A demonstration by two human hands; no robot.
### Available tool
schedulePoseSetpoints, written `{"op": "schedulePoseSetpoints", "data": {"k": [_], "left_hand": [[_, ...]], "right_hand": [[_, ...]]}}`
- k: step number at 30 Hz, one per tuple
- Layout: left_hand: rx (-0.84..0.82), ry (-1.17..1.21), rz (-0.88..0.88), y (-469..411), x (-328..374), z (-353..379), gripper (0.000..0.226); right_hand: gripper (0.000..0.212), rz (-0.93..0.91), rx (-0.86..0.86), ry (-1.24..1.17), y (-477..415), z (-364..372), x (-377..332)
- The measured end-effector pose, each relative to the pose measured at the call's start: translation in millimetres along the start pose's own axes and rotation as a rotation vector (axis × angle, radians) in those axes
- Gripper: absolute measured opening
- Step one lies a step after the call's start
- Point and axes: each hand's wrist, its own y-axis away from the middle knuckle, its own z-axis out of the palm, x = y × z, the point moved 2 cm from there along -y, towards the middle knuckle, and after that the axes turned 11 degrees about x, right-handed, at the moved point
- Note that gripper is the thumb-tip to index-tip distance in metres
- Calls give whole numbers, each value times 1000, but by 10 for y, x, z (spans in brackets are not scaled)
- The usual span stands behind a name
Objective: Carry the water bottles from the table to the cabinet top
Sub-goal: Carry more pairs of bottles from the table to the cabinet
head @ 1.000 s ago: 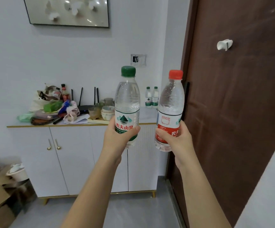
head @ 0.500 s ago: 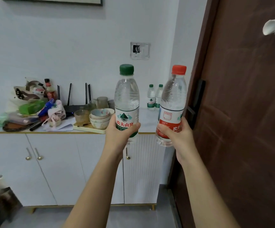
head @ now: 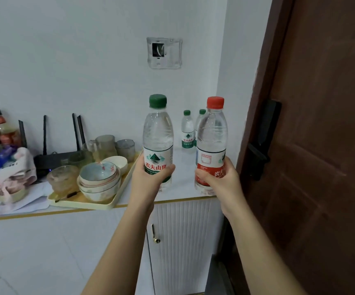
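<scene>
Two hands are raised in front of the person, each wrapped round a bottle. The left hand [head: 149, 176] grips a clear plastic green-capped bottle [head: 158, 133] low on its white-and-green label, thumb across the front and fingers curled behind. At 3 o'clock of it, and apart from it, the right hand [head: 222, 183] grips a clear plastic red-capped bottle [head: 212, 133] round its red-and-white label. Both bottles are upright over the right end of the white cabinet top [head: 185, 169], near its gold-trimmed front edge; whether their bases touch the surface cannot be told.

At 12 o'clock of the gap between them, back by the wall, two small green-capped bottles [head: 187, 133] stand on the cabinet top. The right one is partly hidden behind the red-capped bottle. At 3 o'clock of the right hand is a dark brown wooden door [head: 321, 145] with a black lock handle [head: 263, 141]. At 6 o'clock of the left hand, a ribbed white cabinet door [head: 183, 241] carries a gold handle.

At 9 o'clock of the left hand, just beside it, lies a pale yellow rectangular tray [head: 100, 205]. It holds a stack of white ceramic bowls [head: 99, 177], a smaller cream bowl [head: 117, 163] and several cloudy glass cups [head: 62, 179]. Further toward 9 o'clock sit a black router with upright antennas [head: 53, 158] and a heap of cloth and packets [head: 12, 171].
</scene>
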Motion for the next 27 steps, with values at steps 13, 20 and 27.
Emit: {"op": "schedulePoseSetpoints", "data": {"k": [13,20,27], "left_hand": [[-40,-84,-78,-1730,-1103,410,44],[-57,-215,-218,-2048,-1822,466,56],[-63,-275,-220,-2141,-2011,538,46]], "right_hand": [[56,77,64,122,-1482,1013,848],[63,110,54,259,-1753,1171,1521],[59,137,50,256,-1955,1237,1847]]}}
